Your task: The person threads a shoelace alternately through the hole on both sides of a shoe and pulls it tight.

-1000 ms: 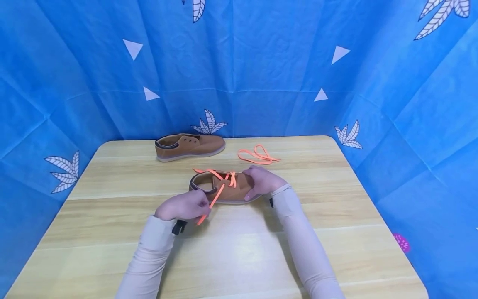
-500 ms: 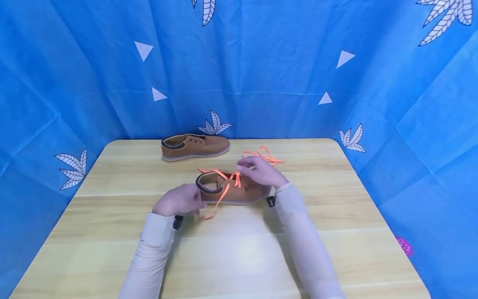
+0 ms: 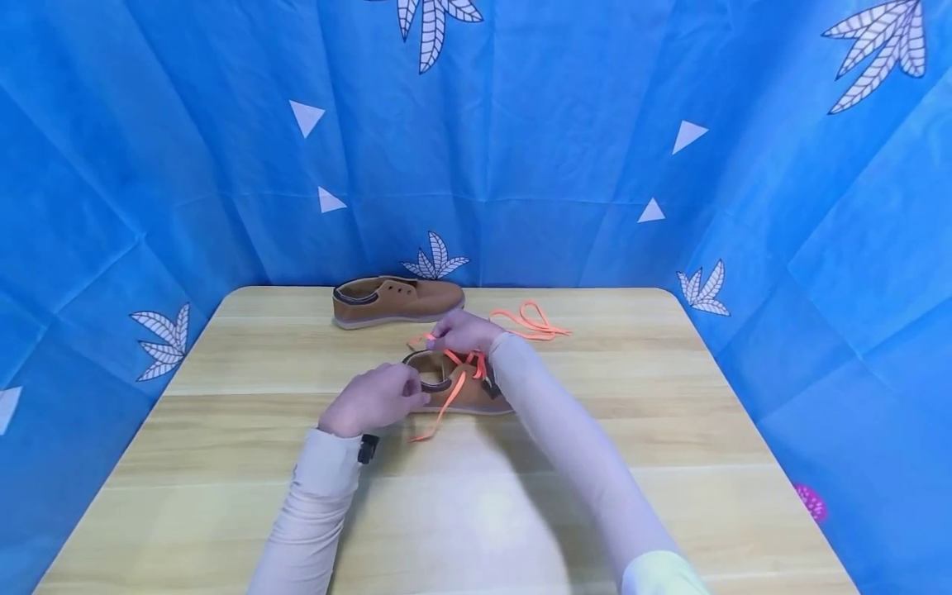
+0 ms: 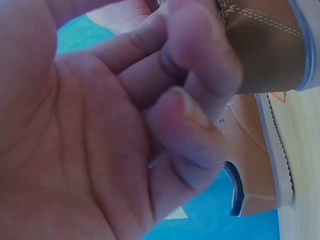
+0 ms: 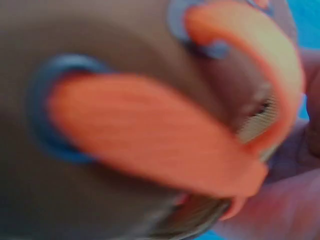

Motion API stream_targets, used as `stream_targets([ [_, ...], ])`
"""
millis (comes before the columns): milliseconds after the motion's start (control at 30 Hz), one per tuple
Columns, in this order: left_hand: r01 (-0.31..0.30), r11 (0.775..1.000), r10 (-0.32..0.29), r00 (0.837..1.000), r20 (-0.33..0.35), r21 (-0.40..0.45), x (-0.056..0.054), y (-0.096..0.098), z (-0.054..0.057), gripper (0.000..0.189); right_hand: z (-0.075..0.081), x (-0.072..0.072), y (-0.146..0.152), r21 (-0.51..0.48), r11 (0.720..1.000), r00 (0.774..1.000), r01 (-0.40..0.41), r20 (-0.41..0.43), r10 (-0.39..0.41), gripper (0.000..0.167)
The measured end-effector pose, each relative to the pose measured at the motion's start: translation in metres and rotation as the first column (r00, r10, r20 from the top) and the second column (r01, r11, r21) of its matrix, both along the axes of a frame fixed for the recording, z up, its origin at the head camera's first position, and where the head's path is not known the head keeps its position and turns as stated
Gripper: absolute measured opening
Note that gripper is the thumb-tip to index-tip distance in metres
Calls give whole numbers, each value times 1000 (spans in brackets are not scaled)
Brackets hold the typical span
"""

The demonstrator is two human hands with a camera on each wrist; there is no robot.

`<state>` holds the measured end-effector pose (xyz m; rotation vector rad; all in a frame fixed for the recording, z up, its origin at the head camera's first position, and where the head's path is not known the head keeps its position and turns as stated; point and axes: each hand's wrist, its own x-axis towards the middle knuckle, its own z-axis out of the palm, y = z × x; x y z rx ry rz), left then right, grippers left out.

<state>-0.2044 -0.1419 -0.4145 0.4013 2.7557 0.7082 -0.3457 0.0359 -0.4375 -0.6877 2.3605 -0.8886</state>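
Note:
A brown shoe (image 3: 468,397) stands mid-table, toe to the right, with an orange shoelace (image 3: 450,398) threaded through its front eyelets. One lace end trails over the near side onto the table; the other lies toward the far side. My left hand (image 3: 375,398) holds the near side of the collar by the heel, its fingers curled in the left wrist view. Reaching across the shoe, my right hand (image 3: 464,330) pinches the far lace end between thumb and fingers. Close up in the right wrist view, the lace (image 5: 150,130) passes through metal-rimmed eyelets; the fingertips are mostly hidden there.
A second brown shoe (image 3: 402,302), without a lace, stands at the back left of the wooden table (image 3: 223,463). Another orange shoelace (image 3: 531,322) lies looped at the back, right of centre. Blue patterned cloth (image 3: 565,124) hangs behind and on both sides.
My left hand has let go of the near lace end and moved to the collar. My right hand has left the toe and gone up and left to the far lace end.

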Motion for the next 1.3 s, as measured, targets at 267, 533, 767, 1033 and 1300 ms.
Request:
stream_targets([
  [267, 0, 993, 26, 976, -218, 117, -14, 5, -13, 9, 8, 6, 11, -493, 812, 938, 314, 292, -186, 32],
  [533, 49, 994, 1, 892, -451, 98, -35, 21, -35, 17, 32, 19, 34, -760, 512, 912, 400, 274, -307, 26],
  [767, 95, 992, -55, 919, -391, 83, -45, 35, -41, 25, 22, 43, 63, -639, 618, 886, 458, 268, -379, 19],
  [1033, 25, 987, 25, 952, -306, 158, -49, 36, -46, 29, -2, 72, 73, -475, 798, 914, 371, 32, -405, 21],
  [1300, -4, 989, 46, 955, -292, 145, -51, 38, -50, 30, -18, 80, 64, -364, 865, 911, 345, -89, -402, 22],
])
